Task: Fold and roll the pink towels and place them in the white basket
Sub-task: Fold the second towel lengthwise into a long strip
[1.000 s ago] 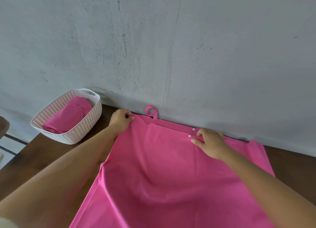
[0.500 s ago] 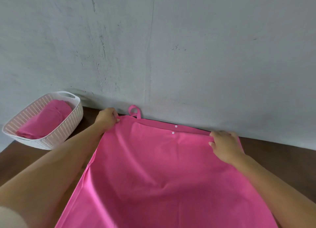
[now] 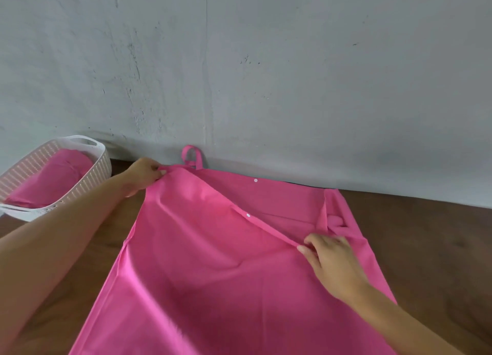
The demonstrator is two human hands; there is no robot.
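A large pink towel point(image 3: 207, 269) lies spread on the brown table, doubled into two layers, with white snap buttons and a hanging loop point(image 3: 190, 155) at its far edge by the wall. My left hand point(image 3: 142, 175) pinches the far left corner of the top layer. My right hand point(image 3: 332, 261) pinches the top layer's hem at the right and holds it pulled back toward me, so the lower layer shows behind it. The white basket point(image 3: 87, 181) stands at the far left with a rolled pink towel point(image 3: 50, 180) inside.
A grey wall point(image 3: 266, 75) rises straight behind the table's far edge. Bare brown tabletop point(image 3: 426, 248) shows to the right of the towel and between the basket and the towel.
My right hand has drawn the right end of the top layer's hem back toward me, exposing the layer beneath. My left hand stays at the far left corner.
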